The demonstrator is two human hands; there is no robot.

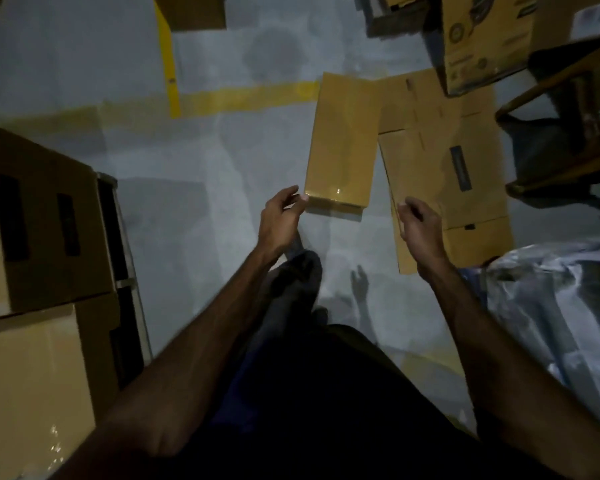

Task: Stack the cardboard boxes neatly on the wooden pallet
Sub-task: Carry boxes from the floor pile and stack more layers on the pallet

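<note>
A taped cardboard box (343, 140) stands on the grey floor ahead of me. My left hand (281, 220) reaches toward its near left corner, fingers loosely curved, fingertips at the corner, holding nothing. My right hand (420, 230) hovers to the box's right, over flattened cardboard sheets (444, 174), fingers relaxed and empty. At the left, two stacked cardboard boxes (42, 230) sit on a pallet whose pale edge (132, 271) shows beside them.
Yellow floor lines (222, 97) cross the concrete. A printed carton (482, 39) and a wooden pallet or frame (568, 109) stand at the upper right. Plastic-wrapped goods (561, 306) lie at the right. My foot (295, 282) is below the hands.
</note>
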